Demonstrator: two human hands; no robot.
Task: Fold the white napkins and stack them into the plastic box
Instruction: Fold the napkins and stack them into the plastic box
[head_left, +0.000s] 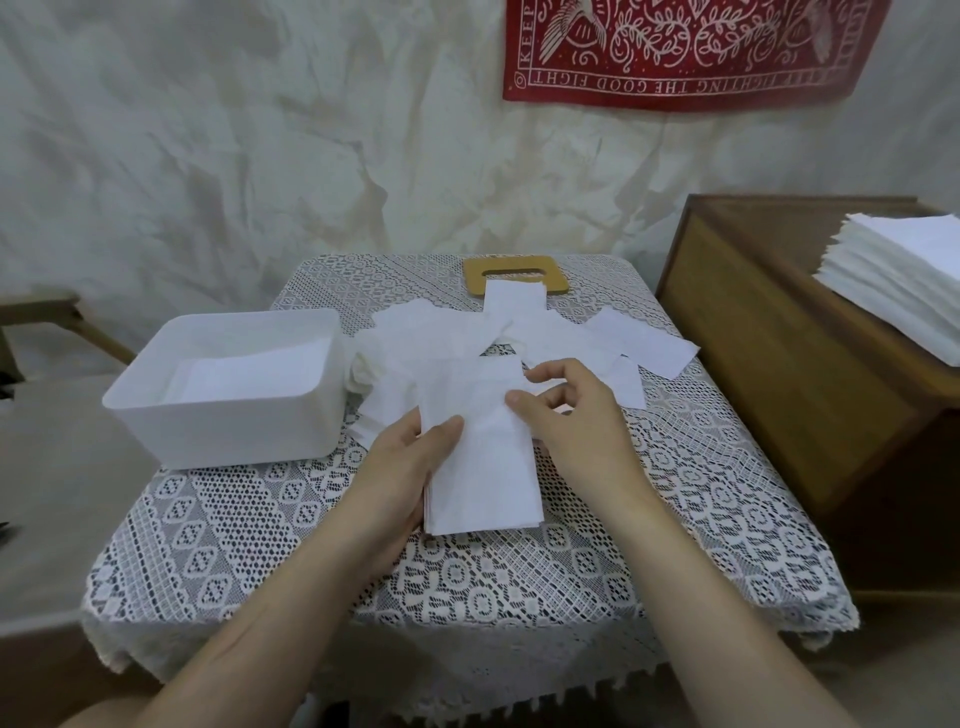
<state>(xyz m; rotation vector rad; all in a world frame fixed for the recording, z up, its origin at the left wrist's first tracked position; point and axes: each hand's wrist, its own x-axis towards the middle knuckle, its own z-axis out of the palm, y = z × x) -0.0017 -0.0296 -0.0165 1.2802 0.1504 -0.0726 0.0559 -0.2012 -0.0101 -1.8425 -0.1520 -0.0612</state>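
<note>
- Right now we hold the folded napkin (483, 467): left hand (410, 457) grips its left edge, right hand (571, 410) pinches its far right edge.
- Its long axis runs away from us.
- The box (234, 431) sits to the left; our left hand is nearer.

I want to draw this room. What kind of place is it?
Probably a room in someone's home: a lace tablecloth, a red patterned cloth hanging on the wall, and a wooden cabinet.

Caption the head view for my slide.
Left hand holds a stack of folded napkins, right hand pinches its far corner, plastic box alongside.
</note>
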